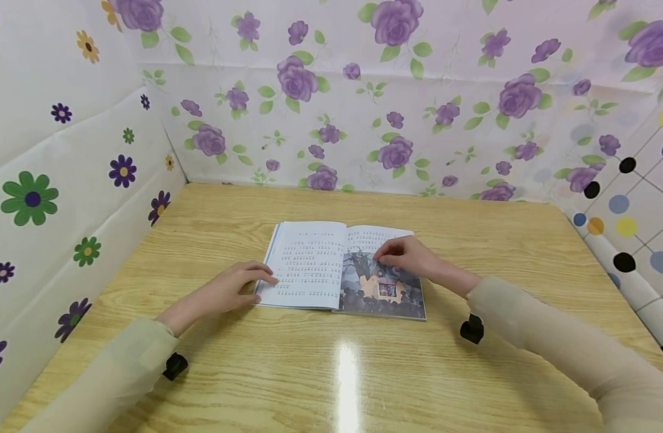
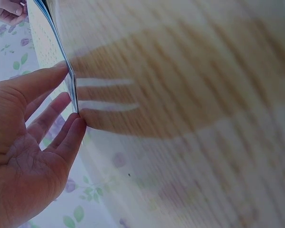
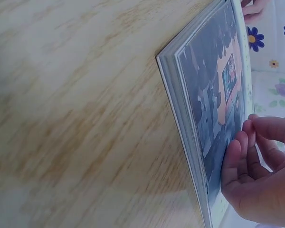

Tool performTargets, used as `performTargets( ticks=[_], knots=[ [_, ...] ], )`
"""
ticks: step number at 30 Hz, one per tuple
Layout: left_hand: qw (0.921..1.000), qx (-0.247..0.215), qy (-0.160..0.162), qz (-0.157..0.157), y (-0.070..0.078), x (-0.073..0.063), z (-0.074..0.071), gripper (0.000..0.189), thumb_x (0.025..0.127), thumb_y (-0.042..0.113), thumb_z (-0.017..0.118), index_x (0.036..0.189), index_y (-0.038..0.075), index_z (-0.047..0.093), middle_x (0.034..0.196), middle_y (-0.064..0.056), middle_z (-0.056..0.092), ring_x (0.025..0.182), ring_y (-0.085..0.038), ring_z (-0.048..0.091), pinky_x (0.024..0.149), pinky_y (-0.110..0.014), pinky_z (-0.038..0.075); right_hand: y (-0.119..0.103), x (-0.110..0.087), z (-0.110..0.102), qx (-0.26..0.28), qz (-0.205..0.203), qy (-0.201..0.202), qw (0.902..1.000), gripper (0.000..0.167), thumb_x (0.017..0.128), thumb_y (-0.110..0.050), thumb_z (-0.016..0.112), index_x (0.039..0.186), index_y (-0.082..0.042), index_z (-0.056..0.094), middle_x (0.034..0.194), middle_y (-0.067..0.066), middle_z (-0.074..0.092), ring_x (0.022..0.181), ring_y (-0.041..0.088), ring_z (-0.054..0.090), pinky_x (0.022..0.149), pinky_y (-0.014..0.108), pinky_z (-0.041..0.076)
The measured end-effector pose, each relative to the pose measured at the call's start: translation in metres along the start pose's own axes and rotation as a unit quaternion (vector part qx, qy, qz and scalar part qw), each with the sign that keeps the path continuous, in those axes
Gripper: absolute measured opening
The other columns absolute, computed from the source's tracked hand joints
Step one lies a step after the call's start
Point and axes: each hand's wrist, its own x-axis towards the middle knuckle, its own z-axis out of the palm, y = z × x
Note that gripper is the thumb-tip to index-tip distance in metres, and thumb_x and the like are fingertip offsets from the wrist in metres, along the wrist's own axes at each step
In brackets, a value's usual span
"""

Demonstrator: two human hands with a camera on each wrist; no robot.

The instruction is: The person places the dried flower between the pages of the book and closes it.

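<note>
An open book (image 1: 304,258) lies on the table, printed text on its left page and a dark blue-grey illustration (image 1: 358,288) under text on its right page. My left hand (image 1: 236,288) rests at the book's left edge, fingers reaching over the page margin and thumb near the lower corner. In the left wrist view, that hand's fingertips (image 2: 78,121) meet the edge of the pages. Over the right page is my right hand (image 1: 410,255), its fingers curled and the thumb close against the index fingertip. The right wrist view shows these fingers (image 3: 232,154) low over the picture, with nothing visible between them.
The wood-grain table (image 1: 277,373) carries a bright light reflection in front of the book. A back wall covering (image 1: 353,126) with purple roses and patterned side coverings enclose the table. Each wrist wears a small black device (image 1: 472,329) on its underside.
</note>
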Motion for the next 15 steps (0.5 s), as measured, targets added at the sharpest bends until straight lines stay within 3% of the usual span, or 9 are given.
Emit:
performTargets(
  ticks=[7, 15],
  knots=[
    [1.0, 0.002, 0.001, 0.002, -0.0001, 0.0001, 0.0001, 0.039, 0.088, 0.004, 0.071, 0.126, 0.011, 0.066, 0.136, -0.016, 0.057, 0.129, -0.041, 0.051, 0.108, -0.059, 0.042, 0.0047, 0.0032, 0.0039, -0.005, 0.0, -0.008, 1.0, 0.017, 0.097, -0.014, 0.063, 0.106, -0.005, 0.074, 0.103, 0.016, 0.072, 0.077, 0.015, 0.057, 0.064, 0.023, 0.049],
    [1.0, 0.0, 0.001, 0.001, -0.0003, 0.0, -0.0003, 0.039, 0.088, 0.004, 0.071, 0.126, 0.01, 0.066, 0.136, -0.015, 0.057, 0.129, -0.04, 0.051, 0.108, -0.058, 0.042, 0.0041, 0.0033, 0.0065, 0.006, -0.003, -0.033, 0.9995, 0.018, 0.098, -0.014, 0.061, 0.107, -0.005, 0.074, 0.106, 0.015, 0.072, 0.086, 0.016, 0.063, 0.074, 0.028, 0.049]
  ],
)
